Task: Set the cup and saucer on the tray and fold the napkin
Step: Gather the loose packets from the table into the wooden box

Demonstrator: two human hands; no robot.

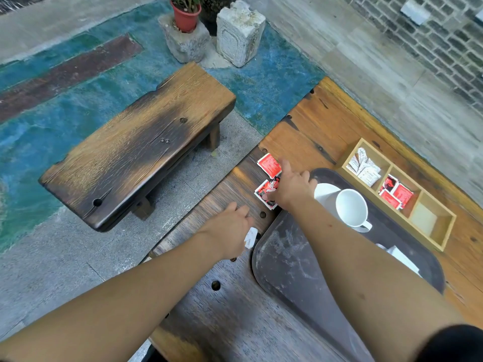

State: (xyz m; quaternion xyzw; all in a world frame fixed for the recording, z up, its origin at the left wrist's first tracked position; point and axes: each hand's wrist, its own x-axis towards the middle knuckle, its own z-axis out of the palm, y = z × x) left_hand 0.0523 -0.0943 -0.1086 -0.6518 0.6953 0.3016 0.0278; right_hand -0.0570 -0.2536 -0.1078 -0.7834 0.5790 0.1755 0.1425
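Note:
A white cup (351,209) stands on a white saucer (324,194) at the far end of the dark oval tray (287,259). A white folded napkin (403,258) lies on the tray's right side, partly hidden by my right forearm. My right hand (288,188) reaches past the tray's far left corner, fingers pressing on a red sachet (265,194); a second red sachet (269,165) lies just beyond. My left hand (230,231) hovers over the table left of the tray, with a small white packet (251,237) at its fingers.
A wooden compartment box (431,226) sits right of the tray, holding white sachets (364,169) and red sachets (396,193). A low wooden bench (141,145) stands left of the table. A potted plant (185,15) and stone blocks (239,32) stand beyond.

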